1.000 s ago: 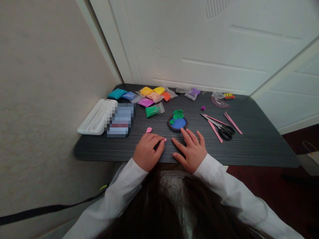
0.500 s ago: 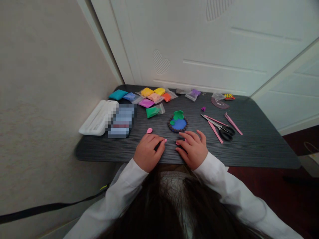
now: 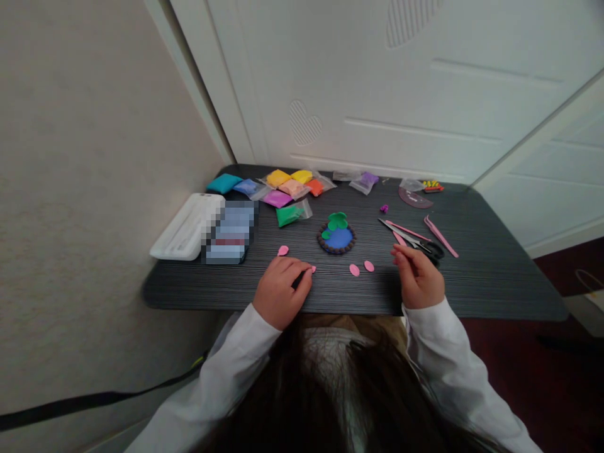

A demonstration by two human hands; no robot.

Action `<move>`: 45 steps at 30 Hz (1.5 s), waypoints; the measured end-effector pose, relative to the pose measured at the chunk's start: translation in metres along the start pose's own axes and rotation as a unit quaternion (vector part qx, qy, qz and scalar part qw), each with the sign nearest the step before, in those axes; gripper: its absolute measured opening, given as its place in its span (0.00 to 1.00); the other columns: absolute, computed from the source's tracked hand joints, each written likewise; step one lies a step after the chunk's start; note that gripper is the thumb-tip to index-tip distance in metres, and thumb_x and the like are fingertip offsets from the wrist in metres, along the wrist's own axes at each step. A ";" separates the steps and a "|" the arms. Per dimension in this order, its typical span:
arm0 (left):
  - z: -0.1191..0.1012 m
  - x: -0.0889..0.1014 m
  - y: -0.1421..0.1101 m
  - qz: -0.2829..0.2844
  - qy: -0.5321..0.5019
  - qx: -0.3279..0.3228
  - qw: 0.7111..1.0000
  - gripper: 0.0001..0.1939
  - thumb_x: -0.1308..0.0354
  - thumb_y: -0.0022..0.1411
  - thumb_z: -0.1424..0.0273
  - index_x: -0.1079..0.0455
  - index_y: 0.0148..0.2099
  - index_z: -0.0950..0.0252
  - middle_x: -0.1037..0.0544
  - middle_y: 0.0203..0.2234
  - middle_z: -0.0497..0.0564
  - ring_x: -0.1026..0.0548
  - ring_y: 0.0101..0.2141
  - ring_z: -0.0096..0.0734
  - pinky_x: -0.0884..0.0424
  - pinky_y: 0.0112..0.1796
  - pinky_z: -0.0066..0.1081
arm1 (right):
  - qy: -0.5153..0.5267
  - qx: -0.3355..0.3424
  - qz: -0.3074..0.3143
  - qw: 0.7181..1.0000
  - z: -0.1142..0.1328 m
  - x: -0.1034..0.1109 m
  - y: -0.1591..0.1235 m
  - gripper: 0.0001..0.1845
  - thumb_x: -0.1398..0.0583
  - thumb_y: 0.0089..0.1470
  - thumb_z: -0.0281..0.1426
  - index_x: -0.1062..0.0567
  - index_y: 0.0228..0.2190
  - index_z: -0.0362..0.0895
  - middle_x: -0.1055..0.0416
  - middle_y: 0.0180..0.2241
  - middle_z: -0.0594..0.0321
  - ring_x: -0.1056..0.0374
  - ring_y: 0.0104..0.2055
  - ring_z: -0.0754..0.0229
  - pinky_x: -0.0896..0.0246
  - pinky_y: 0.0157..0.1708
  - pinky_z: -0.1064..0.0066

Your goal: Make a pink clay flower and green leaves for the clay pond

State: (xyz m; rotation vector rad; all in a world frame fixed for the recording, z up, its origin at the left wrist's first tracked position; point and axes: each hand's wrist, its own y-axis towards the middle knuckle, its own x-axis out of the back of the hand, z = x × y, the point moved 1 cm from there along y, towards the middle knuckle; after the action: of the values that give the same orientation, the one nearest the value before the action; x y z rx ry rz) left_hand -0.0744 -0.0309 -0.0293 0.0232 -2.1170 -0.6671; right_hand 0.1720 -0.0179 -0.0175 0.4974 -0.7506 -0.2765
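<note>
Pinched at the fingertips of the left grip [image 3: 283, 288], low over the tabletop [image 3: 189, 284]: a small pink clay piece [image 3: 314, 269]. Just beyond that grip's knuckles, a pink teardrop petal [image 3: 282, 250]. Midway between both grips, flat, two pink ovals [image 3: 354, 270]. Right grip [image 3: 419, 277] well apart from the pinched piece, thumb drawn in toward curled fingers; impossible to tell whether holding anything. Beyond the ovals, a blue clay disc [image 3: 340, 239] edged with brown balls, bearing green clay leaves [image 3: 338, 221]. Partly behind the right grip, black-handled scissors [image 3: 402, 228]; farther back, bagged coloured clay [image 3: 277, 199].
</note>
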 end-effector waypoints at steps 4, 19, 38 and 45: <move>-0.001 0.000 0.001 0.006 0.005 -0.002 1.000 0.08 0.52 0.55 0.71 0.32 0.35 0.65 0.27 0.30 0.51 0.33 0.35 0.30 0.39 0.44 0.36 | -0.007 -0.040 -0.018 0.999 -0.004 0.002 -0.004 0.14 0.51 0.51 0.36 0.29 0.29 0.43 0.32 0.21 0.63 0.37 0.23 0.64 0.41 0.25 0.72; -0.001 0.000 0.001 0.006 0.006 -0.005 1.000 0.08 0.51 0.55 0.72 0.32 0.35 0.65 0.27 0.30 0.50 0.33 0.35 0.30 0.39 0.43 0.35 | 0.087 -0.045 -0.037 0.995 -0.002 -0.001 -0.001 0.14 0.51 0.52 0.35 0.30 0.35 0.42 0.31 0.25 0.62 0.35 0.26 0.64 0.40 0.30 0.69; -0.002 0.000 0.003 0.014 0.011 -0.012 1.000 0.08 0.51 0.55 0.72 0.32 0.36 0.65 0.27 0.30 0.50 0.32 0.35 0.29 0.39 0.45 0.35 | -0.127 0.190 0.230 0.946 0.048 -0.055 -0.011 0.13 0.48 0.50 0.39 0.29 0.36 0.49 0.34 0.39 0.61 0.44 0.41 0.57 0.55 0.40 0.62; -0.002 0.001 0.003 0.011 0.010 -0.009 1.000 0.08 0.51 0.55 0.72 0.32 0.35 0.65 0.27 0.30 0.51 0.32 0.36 0.30 0.39 0.44 0.36 | -0.160 0.178 0.211 0.948 0.031 -0.031 -0.014 0.21 0.50 0.50 0.42 0.33 0.43 0.47 0.37 0.45 0.58 0.45 0.46 0.55 0.55 0.43 0.60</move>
State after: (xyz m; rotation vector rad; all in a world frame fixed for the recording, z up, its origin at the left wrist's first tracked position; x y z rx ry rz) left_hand -0.0725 -0.0299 -0.0266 -0.0045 -2.0888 -0.6706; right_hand 0.1272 -0.0278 -0.0235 0.6246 -1.2126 0.1905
